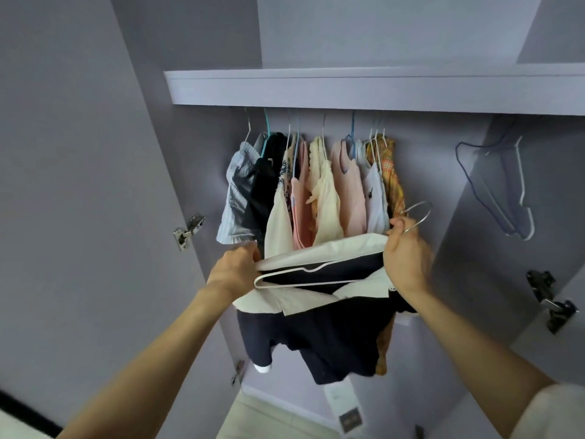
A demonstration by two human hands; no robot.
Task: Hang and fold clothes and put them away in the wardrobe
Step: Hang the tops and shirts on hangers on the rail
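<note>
A: Item one, nearest: navy top with a white collar (316, 337), on a white hanger (304, 275), held below the row of clothes. A tag (349, 418) dangles under it.

B: Grip?

A: Left hand (235, 269) pinches the collar at the hanger's left shoulder end. Right hand (406, 253) has its fingers curled round the neck of the metal hook (419, 215).

B: Orientation?

A: Long axis runs left to right, nearly level. The hook sticks out past the right hand, up and to the right; that hand is nearer the rail.

B: Item two, farther?

A: Hung garments (316, 188) under the shelf (348, 90); the rail itself is hidden. To their right, empty hangers (503, 191). The gap between looks the likely slot.
</note>
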